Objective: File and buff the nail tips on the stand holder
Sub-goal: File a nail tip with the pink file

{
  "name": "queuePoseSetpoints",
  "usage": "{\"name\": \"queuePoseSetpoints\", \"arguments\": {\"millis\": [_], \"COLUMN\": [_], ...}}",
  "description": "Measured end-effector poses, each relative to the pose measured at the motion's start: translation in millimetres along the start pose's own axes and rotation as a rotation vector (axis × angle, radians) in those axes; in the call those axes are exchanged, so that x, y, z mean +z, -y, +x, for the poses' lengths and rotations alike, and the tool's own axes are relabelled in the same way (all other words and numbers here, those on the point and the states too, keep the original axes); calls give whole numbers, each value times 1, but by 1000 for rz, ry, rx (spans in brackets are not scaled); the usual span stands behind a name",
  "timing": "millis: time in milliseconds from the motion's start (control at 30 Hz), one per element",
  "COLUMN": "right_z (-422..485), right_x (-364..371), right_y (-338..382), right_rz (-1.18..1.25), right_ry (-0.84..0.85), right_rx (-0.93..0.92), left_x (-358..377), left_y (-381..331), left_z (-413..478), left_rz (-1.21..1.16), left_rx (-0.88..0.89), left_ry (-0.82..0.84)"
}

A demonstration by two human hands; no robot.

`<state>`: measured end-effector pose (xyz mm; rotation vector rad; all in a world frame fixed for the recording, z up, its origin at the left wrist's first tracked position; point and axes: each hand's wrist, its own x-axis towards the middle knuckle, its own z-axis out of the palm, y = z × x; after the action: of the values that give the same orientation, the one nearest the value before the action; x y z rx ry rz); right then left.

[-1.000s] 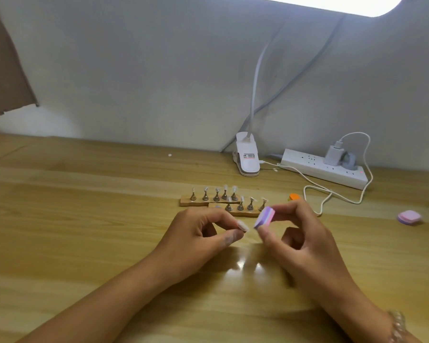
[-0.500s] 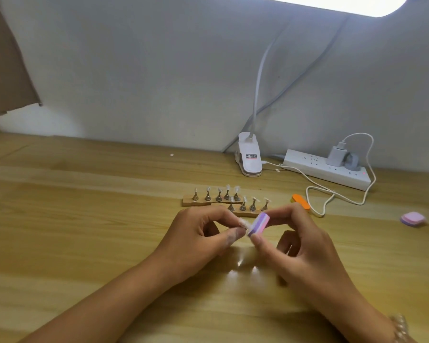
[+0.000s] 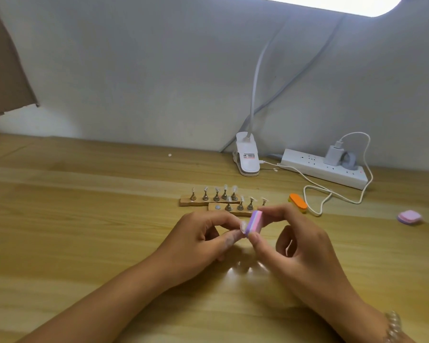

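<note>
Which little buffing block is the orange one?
The orange block lying on the table beside the white cable. The held block and the far-right block are pinkish.

Above the bench (image 3: 84, 231), my left grip (image 3: 198, 240) pinches a clear nail tip (image 3: 243, 225) against the pink-and-purple buffer block (image 3: 254, 222) held in my right grip (image 3: 295, 243), just in front of the wooden stand holders (image 3: 186, 202).
</note>
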<state>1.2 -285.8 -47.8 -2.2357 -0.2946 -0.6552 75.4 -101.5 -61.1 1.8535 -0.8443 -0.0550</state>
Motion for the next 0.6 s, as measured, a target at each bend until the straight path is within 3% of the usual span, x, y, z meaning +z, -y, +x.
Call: {"name": "queuePoseSetpoints", "arguments": {"millis": [100,200,333,433,600], "right_z": [0,2,0,1,0], "right_x": [1,1,3,2,3], "right_y": [1,-4,1,-4,1], "right_rz": [-49,-25,-78,-60,-77], "right_ry": [32,-20,14,-13,31], "right_rx": [-65,13,-62,13,-34], "left_x": [0,0,1,0,-1], "left_y": [-2,-1,-3,-2,-1], "left_z": [0,-1,-2,-2,-2], "left_rz": [3,11,89,143,200], "left_rx": [-8,-18,-26,-25,-7], "left_ry": [14,9,20,38,60]}}
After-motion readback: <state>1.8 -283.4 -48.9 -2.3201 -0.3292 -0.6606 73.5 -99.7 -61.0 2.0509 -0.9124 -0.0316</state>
